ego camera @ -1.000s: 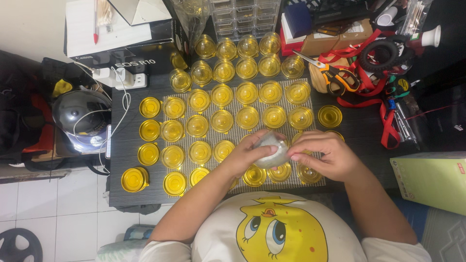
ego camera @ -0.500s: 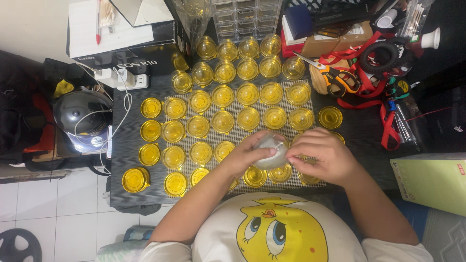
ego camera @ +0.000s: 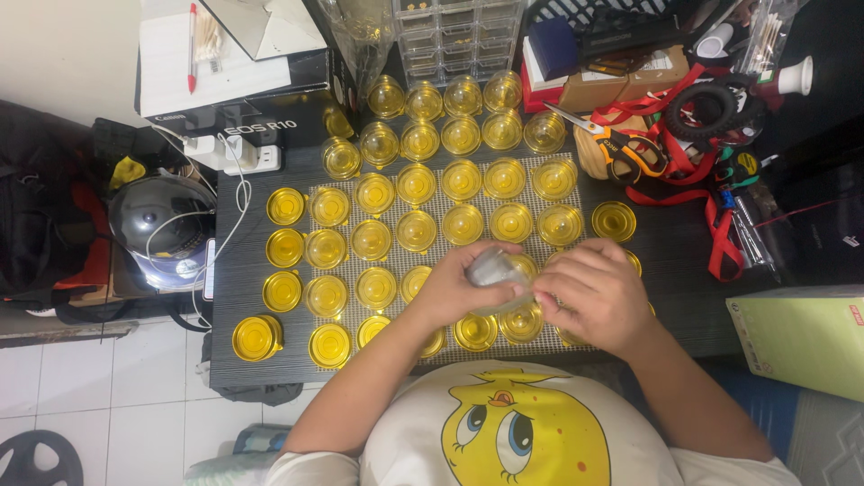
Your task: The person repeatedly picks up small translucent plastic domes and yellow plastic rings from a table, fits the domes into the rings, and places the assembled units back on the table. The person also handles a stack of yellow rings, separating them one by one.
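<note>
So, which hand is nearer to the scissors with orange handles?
Right. The right hand lies below the scissors, on their side of the table; the left hand is farther left, across the clear cup.

Single head-worn view, looking almost straight down from above the wearer's chest onto a dark table (ego camera: pixel 666 270). Top of frame faces away from the body; bottom edge filled by the shirt front. Moderately near: both forearms, the left hand (ego camera: pixel 459 288) and right hand (ego camera: pixel 589 297) sit low centre, over rows of small yellow cups (ego camera: pixel 418 184). Tiled floor (ego camera: pixel 108 405) visible at left, clutter along the far edge. No second view, so no shared region.
</note>
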